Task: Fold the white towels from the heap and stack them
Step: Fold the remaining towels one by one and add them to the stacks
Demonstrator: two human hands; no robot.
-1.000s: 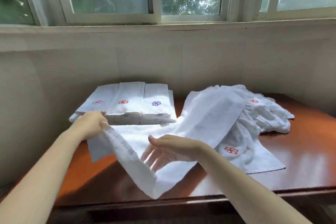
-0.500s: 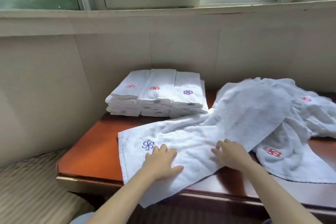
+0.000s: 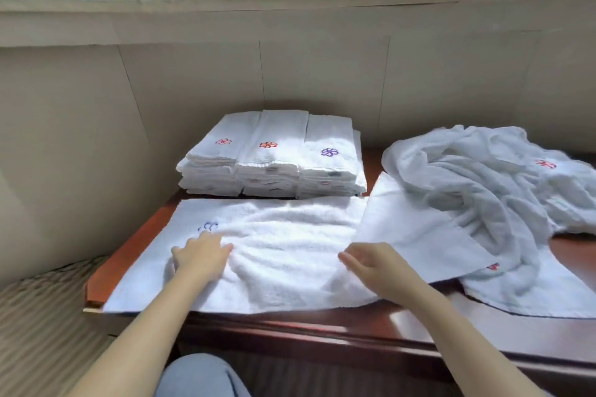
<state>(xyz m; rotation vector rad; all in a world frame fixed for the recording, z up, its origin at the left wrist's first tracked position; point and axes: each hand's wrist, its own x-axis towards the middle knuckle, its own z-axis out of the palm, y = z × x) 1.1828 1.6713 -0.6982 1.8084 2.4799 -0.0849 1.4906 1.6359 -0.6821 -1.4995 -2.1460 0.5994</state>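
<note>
**A white towel was spread flat on the tabletop under two flattened grips.**

The towel [image 3: 283,255] was laid lengthwise along the near edge of the reddish tabletop [image 3: 142,235], rumpled in soft ridges, with a blue flower mark [image 3: 208,226] stitched near its left end. The left grip [image 3: 200,256] was pressed on it palm down, fingers straight, fingertips just below the mark. The right grip [image 3: 374,263] was rested on its right part, wide and holding nothing, fingers loosely extended. A flat white panel [image 3: 419,229] was overlapped there; whether it belonged to the same towel could not be told. The folded stack [image 3: 274,155] was seen just behind, the heap [image 3: 477,177] to the right.
</note>
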